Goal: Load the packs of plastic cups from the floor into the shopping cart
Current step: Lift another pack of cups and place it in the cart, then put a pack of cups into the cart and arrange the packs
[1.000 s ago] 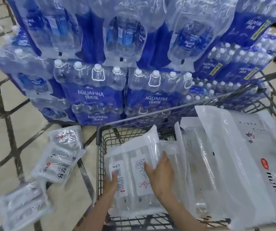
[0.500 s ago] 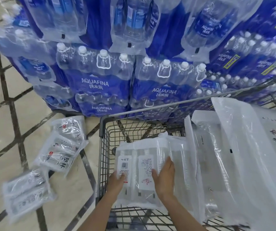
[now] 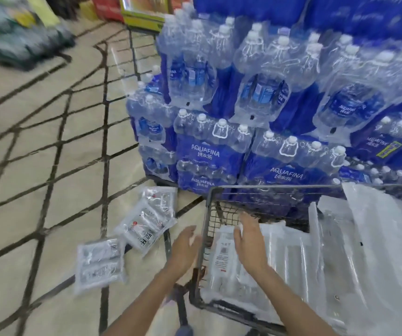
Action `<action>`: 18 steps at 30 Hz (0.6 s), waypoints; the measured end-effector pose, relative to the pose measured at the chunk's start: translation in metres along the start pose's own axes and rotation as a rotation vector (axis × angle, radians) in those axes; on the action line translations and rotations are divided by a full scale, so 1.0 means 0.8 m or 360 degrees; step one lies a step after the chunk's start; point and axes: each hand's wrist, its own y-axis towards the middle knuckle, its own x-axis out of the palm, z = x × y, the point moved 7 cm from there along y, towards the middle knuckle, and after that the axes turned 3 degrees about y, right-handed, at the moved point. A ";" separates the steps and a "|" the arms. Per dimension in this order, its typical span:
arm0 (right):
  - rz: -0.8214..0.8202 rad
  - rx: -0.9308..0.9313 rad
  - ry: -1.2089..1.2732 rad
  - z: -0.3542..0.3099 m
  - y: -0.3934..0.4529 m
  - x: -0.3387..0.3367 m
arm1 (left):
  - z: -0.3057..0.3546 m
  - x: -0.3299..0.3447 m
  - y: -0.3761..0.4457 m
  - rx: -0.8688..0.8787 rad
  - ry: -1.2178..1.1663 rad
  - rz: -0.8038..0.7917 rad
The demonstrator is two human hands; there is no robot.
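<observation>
Low at the left of the frame, three clear plastic-wrapped packs of cups (image 3: 144, 227) are lying on the tiled floor, long axes slanting up-right. Your left hand (image 3: 183, 251), fingers apart and empty, is hovering nearest them. Your right hand (image 3: 249, 243) is spreading flat on a pack in the grey wire shopping cart (image 3: 206, 204).

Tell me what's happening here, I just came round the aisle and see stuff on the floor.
A person is loading packs of plastic cups into a shopping cart. One pack lies in the cart; the right hand is open above it and the left hand is open outside the cart's left wall, holding nothing. Three packs are on the floor: nearest, middle, farthest. Bottled water cases are stacked behind.
</observation>
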 end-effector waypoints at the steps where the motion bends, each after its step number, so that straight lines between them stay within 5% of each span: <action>1: -0.0057 -0.0121 -0.0032 -0.025 -0.001 0.008 | -0.013 -0.032 -0.018 0.0032 0.0095 0.0119; 7: -0.0381 -0.0735 -0.0247 -0.140 -0.068 0.082 | -0.128 -0.209 -0.190 0.0012 0.1004 0.0822; 10: -0.0539 -0.0925 -0.0276 -0.172 -0.120 0.119 | -0.196 -0.264 -0.280 -0.0197 0.1404 0.0854; 18: -0.0762 -0.0957 -0.0246 -0.215 -0.194 0.197 | -0.281 -0.358 -0.415 -0.0464 0.1566 0.1007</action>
